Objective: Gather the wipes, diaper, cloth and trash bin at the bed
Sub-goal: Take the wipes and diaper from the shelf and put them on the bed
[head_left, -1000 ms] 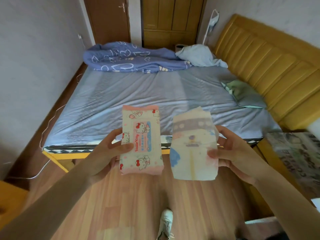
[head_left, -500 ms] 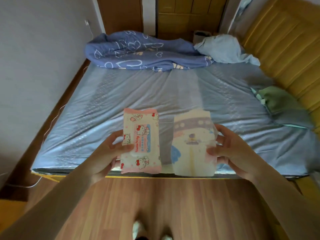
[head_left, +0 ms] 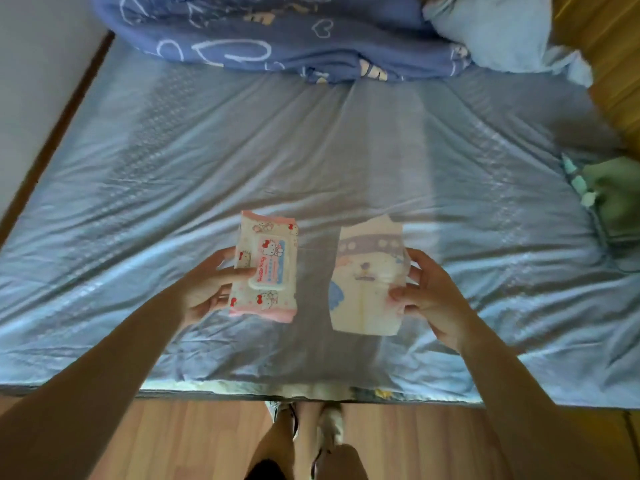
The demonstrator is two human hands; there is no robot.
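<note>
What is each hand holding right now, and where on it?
The left hand grips the wipes pack by its left long edge; the right hand pinches the folded diaper at its right edge. Both are held above the bed sheet.

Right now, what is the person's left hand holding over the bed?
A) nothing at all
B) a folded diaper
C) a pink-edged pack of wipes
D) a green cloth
C: the left hand grips the pink-edged pack of wipes by its side, while the right hand holds the diaper, both above the blue sheet.
</note>
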